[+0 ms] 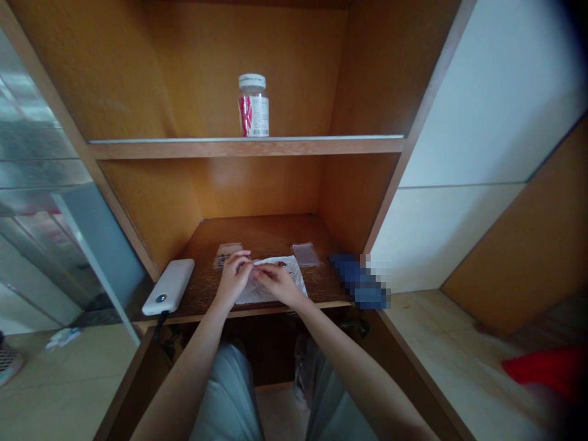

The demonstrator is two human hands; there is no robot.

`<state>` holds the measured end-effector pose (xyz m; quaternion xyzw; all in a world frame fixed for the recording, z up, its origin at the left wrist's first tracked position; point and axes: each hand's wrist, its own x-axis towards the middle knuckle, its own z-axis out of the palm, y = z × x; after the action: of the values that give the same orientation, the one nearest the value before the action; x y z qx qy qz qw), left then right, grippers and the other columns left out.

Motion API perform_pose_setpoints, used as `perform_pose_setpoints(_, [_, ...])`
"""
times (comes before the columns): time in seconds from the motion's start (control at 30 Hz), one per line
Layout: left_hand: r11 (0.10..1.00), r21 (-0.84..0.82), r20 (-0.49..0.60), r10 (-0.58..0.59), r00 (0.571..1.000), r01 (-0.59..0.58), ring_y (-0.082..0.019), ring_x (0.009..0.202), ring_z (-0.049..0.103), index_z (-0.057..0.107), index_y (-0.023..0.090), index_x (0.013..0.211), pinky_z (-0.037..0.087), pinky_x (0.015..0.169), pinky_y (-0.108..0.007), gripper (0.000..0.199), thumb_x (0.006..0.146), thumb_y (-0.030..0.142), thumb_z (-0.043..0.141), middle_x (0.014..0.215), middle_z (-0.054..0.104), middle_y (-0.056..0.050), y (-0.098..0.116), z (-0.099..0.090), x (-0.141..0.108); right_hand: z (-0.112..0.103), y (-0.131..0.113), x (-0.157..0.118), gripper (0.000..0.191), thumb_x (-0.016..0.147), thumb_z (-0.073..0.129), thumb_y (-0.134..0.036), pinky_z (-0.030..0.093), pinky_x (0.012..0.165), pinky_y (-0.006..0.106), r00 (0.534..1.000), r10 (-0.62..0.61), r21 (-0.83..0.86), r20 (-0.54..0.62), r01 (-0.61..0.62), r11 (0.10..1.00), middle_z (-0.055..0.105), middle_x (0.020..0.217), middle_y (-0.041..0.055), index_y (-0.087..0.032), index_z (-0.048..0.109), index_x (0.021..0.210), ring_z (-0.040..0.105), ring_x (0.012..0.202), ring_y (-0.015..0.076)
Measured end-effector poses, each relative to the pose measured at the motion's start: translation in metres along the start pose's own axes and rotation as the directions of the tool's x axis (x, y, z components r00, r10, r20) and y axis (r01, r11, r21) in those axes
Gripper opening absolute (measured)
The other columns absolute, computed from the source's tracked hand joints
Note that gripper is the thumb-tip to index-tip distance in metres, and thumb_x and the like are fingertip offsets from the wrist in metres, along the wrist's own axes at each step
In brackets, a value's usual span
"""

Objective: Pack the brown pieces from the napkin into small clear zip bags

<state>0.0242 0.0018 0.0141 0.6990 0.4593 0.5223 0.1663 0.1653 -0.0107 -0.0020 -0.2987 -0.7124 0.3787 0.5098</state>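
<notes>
Over a white cloth or tissue on the dark wooden shelf, my two hands meet with their fingertips close together. My left hand is closed in a pinch, and so is my right hand. Whatever lies between the fingertips is too small to make out. A small dark piece sits on the white sheet just beyond my right hand. Behind my left hand lies a clear plastic bag with small dark bits in it. Another clear plastic bag is at the right.
A white power bank with a black cable stands at the shelf's left edge. At the right edge is a dark blue item, partly pixelated. A white-capped jar stands on the upper shelf.
</notes>
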Motion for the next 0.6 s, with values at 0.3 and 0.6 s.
perform_pose_setpoints(0.3, [0.986,0.141,0.068,0.085,0.994,-0.094,-0.020,0.101,0.051,0.054,0.018,0.060,0.036,0.092,-0.039,0.013,0.072,0.016,0.049,0.103,0.059,-0.006,-0.0013,-0.0007,-0.0018,-0.0028,0.0002,0.0038,0.021,0.073,0.042,-0.017,0.036,0.053,0.021,0.999,0.048,-0.097,-0.016,-0.049,0.994,0.056,0.056,-0.0017,-0.017,0.061,0.064,0.047,0.051,0.0105])
perform_pose_setpoints(0.6, [0.957,0.245,0.126,0.129,0.984,-0.156,-0.020,0.098,0.052,0.056,0.019,0.067,0.037,0.090,-0.040,0.012,0.076,0.020,0.049,0.102,0.059,-0.006,0.0025,0.0008,-0.0057,-0.0029,-0.0005,0.0035,0.024,0.079,0.040,-0.022,0.036,0.052,0.022,0.998,0.000,-0.170,-0.061,-0.010,0.985,0.056,0.054,-0.0007,-0.018,0.063,0.071,0.048,0.051,0.0123])
